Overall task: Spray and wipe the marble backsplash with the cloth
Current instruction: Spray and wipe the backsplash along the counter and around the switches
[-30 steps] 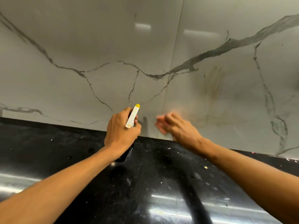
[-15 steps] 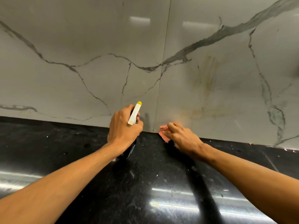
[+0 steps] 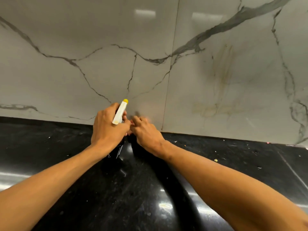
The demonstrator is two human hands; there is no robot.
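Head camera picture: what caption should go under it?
Left hand grips a spray bottle beside the blurred right hand, low against the marble backsplash, above a black countertop.

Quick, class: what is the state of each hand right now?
Left hand: grips the spray bottle.
Right hand: blurred, over a sliver of pink cloth; grip cannot be told.

Moderately bright, even indoor light comes from overhead: two soft rectangular reflections sit high on the glossy marble backsplash (image 3: pixel 83 80), and pale glare streaks lie at the black table's (image 3: pixel 233 155) left edge and towards its front right. Dark bands fall on the table beneath both forearms. The right hand's (image 3: pixel 146 135) fingers (image 3: pixel 140 120) are smeared by motion blur. Wide-angle distortion bows the table's back edge
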